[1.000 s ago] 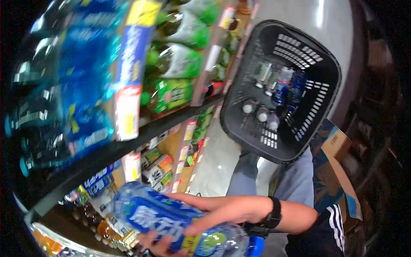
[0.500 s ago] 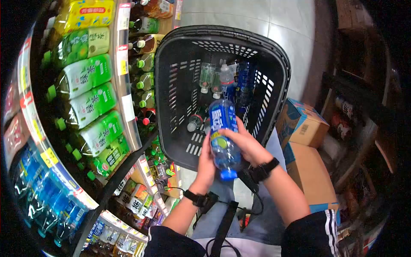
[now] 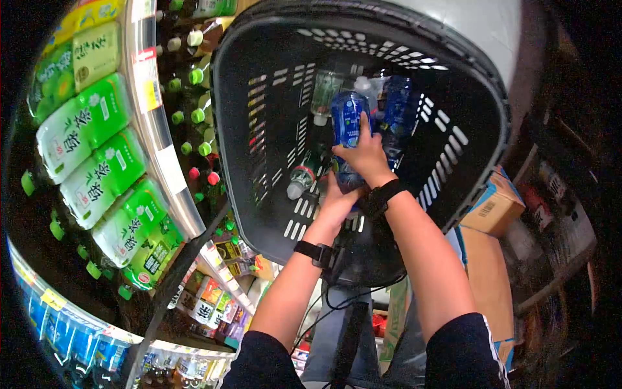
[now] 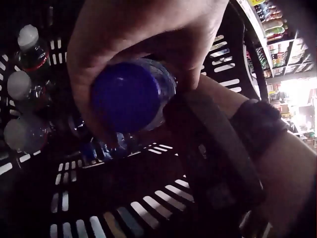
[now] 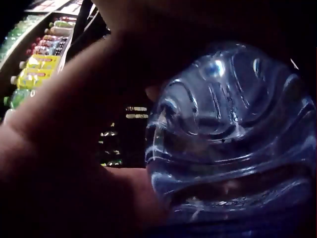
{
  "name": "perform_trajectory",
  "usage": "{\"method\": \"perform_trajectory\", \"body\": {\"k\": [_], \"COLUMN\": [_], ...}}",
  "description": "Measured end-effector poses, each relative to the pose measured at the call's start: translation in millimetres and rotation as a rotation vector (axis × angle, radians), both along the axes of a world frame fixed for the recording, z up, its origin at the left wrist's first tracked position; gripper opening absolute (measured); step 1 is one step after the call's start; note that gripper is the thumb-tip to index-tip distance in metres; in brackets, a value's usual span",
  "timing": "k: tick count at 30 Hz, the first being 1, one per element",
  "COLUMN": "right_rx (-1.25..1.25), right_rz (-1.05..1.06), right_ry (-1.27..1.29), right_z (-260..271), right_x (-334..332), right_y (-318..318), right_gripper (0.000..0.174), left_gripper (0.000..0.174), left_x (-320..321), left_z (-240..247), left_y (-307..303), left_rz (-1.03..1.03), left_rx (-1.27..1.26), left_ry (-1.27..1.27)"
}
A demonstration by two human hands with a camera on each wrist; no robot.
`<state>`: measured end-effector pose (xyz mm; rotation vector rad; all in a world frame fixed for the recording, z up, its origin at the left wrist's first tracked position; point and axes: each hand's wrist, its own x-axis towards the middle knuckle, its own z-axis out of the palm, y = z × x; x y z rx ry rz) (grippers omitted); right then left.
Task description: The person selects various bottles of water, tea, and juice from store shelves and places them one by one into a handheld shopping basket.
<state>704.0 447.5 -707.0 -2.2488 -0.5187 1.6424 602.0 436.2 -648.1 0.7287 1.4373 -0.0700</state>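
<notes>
Both hands are down inside the black shopping basket (image 3: 259, 217), on one blue-labelled drink bottle (image 3: 350, 110). In the head view my left hand (image 3: 340, 198) is at the bottle's near, cap end. Its fingers curl around the neck by the blue cap (image 4: 126, 96) in the left wrist view. My right hand (image 3: 370, 159) grips the bottle's body farther up, thumb and forefinger spread over the label. Clear ridged plastic of the bottle (image 5: 228, 139) fills much of the right wrist view. Other bottles lie beyond it, including a dark blue one (image 3: 398, 107) and a clear one (image 3: 326, 91).
A white-capped bottle (image 3: 300, 181) lies left of the hands in the basket. Shelves of green-labelled tea bottles (image 3: 97, 172) line the left side, with blue bottles (image 3: 71, 337) lower down. Cardboard boxes (image 3: 486, 279) stand at the right. Cables hang from the wrist straps.
The bottle moved from beside the shelf to over the basket, then deeper inside it. My left hand came into view on it half a second ago. The basket now looks larger and closer.
</notes>
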Motion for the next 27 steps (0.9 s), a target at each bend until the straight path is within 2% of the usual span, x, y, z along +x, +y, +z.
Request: {"method": "perform_trajectory", "body": {"k": [2,3,4,5,8,11,15,19,20,22,23,25,27], "right_rx": [0.009,-0.064,-0.034,-0.004,0.132,0.259,0.391,0.467,0.481,0.522,0.46,0.538,0.601], "right_rz": [0.056,0.11,0.084,0.055,-0.092,-0.304,-0.406,-0.479,-0.471,-0.457,-0.406,-0.337,-0.282], "right_ry": [0.034,0.045,0.093,0.142,0.189,0.189,0.196,0.206,0.167,0.083,-0.004,-0.064,-0.124], "right_z": [-9.3,-14.0,-25.1,-36.1,-50.5,-52.0,-72.3,-57.3,-54.2,-55.9,-62.2,-69.7,-75.0], "right_x": [-13.5,-23.3,-32.6,-44.1,-73.4,-92.0,-106.9,-86.1,-79.9,-67.2,-61.0,-46.4,-32.7], "right_y": [-2.7,-0.9,-6.5,-12.2,-26.6,-37.8,-48.3,-22.1,-13.8,4.7,12.1,19.9,27.8], "right_gripper": [0.098,0.089,0.088,0.087,0.082,0.078,0.068,0.062,0.062,0.061,0.056,0.052,0.046], "left_gripper": [0.053,0.051,0.05,0.051,0.053,0.065,0.079,0.076,0.072,0.069,0.067,0.064,0.064], "left_x": [-28.2,-35.5,-40.2,-49.1,-76.4,-96.2,-102.7,-81.6,-88.7,-89.6,-80.6,-62.9,-51.7], "left_z": [-19.3,-22.3,-24.2,-29.5,-40.0,-51.8,-62.0,-51.2,-68.6,-91.9,-95.3,-103.6,-121.9], "left_y": [-3.5,-2.1,2.6,8.1,2.9,-3.5,-6.4,31.8,32.0,41.4,51.4,67.5,69.5], "left_rz": [0.163,0.217,0.267,0.275,0.206,0.126,0.113,-0.172,-0.067,-0.222,-0.241,-0.278,-0.292], "left_rx": [-0.148,-0.171,-0.19,-0.309,-0.262,-0.149,-0.006,0.11,0.172,0.284,0.275,0.25,0.393], "left_ry": [-0.007,-0.041,-0.079,0.05,0.082,0.071,0.063,0.089,-0.068,-0.02,-0.026,-0.04,-0.068]}}
